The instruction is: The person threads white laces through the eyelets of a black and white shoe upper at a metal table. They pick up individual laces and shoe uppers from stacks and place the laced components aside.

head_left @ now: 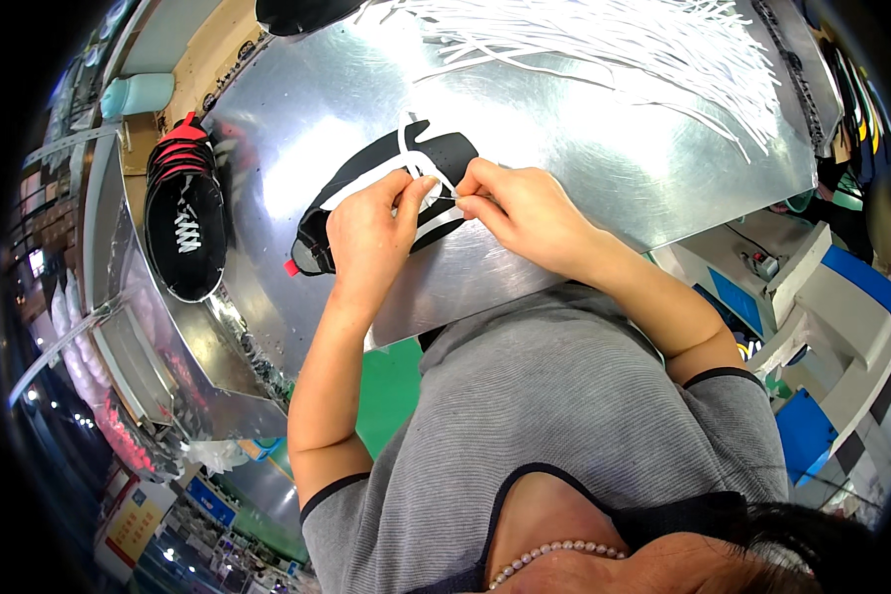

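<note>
A black shoe upper [366, 170] with white panels and a small red tab lies on the metal table in front of me. A white shoelace [418, 158] runs over its opening, one end reaching past the far edge. My left hand [373, 223] rests over the upper with thumb and forefinger pinched on the lace. Just right of it, my right hand [525, 210] pinches a thin white end of the lace between thumb and fingertips. The fingers hide part of the lace and the eyelets beneath.
Many loose white laces [604, 40] spread across the back of the metal table [564, 148]. At the left stands a stack of black uppers [185, 233] with red tabs. Part of another black piece [302, 12] shows at the far edge. A pale blue-green roll [139, 94] sits at upper left.
</note>
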Tool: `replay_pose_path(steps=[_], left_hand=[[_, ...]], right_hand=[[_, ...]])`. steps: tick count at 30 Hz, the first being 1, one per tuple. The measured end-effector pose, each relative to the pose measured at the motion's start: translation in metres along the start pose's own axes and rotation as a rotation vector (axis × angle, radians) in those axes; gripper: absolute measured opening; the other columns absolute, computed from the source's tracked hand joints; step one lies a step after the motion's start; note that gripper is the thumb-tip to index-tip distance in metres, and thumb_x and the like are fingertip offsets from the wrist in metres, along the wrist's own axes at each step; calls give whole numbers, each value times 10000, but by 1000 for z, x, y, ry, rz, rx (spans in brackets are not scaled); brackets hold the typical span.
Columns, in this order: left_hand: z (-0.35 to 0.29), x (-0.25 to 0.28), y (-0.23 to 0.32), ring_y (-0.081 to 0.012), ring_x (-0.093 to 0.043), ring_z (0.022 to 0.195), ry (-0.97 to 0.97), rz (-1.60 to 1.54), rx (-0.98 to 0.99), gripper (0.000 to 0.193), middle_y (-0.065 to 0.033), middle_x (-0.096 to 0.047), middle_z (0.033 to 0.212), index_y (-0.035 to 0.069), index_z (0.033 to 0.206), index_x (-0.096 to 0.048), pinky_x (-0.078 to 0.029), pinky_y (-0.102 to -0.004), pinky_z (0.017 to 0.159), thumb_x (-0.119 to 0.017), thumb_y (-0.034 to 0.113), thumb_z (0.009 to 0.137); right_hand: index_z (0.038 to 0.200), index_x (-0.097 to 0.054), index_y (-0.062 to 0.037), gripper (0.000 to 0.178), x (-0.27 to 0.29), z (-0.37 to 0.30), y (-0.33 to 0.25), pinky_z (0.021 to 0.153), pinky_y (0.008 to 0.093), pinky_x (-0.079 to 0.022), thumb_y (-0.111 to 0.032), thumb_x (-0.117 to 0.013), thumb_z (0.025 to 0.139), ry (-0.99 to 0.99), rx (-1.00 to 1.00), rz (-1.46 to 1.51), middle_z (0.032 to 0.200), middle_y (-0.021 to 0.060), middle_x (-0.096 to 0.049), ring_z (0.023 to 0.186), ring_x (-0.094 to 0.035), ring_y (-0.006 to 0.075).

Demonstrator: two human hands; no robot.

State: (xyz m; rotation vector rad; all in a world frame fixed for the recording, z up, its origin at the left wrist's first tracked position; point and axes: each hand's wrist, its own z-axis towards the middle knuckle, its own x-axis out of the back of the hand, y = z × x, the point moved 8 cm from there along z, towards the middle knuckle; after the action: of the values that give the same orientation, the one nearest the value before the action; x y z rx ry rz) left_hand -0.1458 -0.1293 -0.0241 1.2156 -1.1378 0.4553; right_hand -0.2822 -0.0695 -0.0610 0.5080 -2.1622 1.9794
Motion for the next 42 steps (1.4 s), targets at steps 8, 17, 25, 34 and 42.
replay_pose_path(steps=[8,17,25,34,42], left_hand=[[1,-2,-3,-265,-483,446,35,34,-42,360,-88,-525,527,71,698,-637,-356,-366,454,-678,364,903],[-1,-3,-1,-278,-548,507,-12,-29,-45,243,-92,-597,598,69,777,-685,-409,-360,494,-721,292,867],[-10,0,19,-337,-659,745,18,-21,-283,265,-166,-691,921,-25,1040,-672,-508,-401,659,-704,36,783],[-21,-4,20,-308,-614,659,-37,-11,-342,262,-114,-625,769,16,1037,-691,-471,-402,595,-671,21,776],[-22,-11,8,-339,-633,722,20,-52,-238,206,-125,-660,832,23,990,-680,-479,-431,643,-632,43,790]], right_hand=[[951,-579,-51,141,4,5,-8,630,418,-488,-192,-588,948,-18,-6,-138,736,119,-668,682,-646,315],[936,-574,-35,135,1,6,-8,614,391,-493,-168,-596,948,-30,3,-162,743,115,-680,658,-654,303],[1019,-480,-33,174,-15,15,-13,570,455,-480,-161,-578,954,62,-32,-417,671,158,-625,635,-631,371],[1049,-433,10,268,-12,14,-26,516,443,-467,-106,-612,887,-99,219,-614,673,141,-623,619,-627,358],[1039,-461,25,240,-40,13,-29,516,406,-517,-65,-578,850,-2,232,-710,780,151,-661,645,-663,317]])
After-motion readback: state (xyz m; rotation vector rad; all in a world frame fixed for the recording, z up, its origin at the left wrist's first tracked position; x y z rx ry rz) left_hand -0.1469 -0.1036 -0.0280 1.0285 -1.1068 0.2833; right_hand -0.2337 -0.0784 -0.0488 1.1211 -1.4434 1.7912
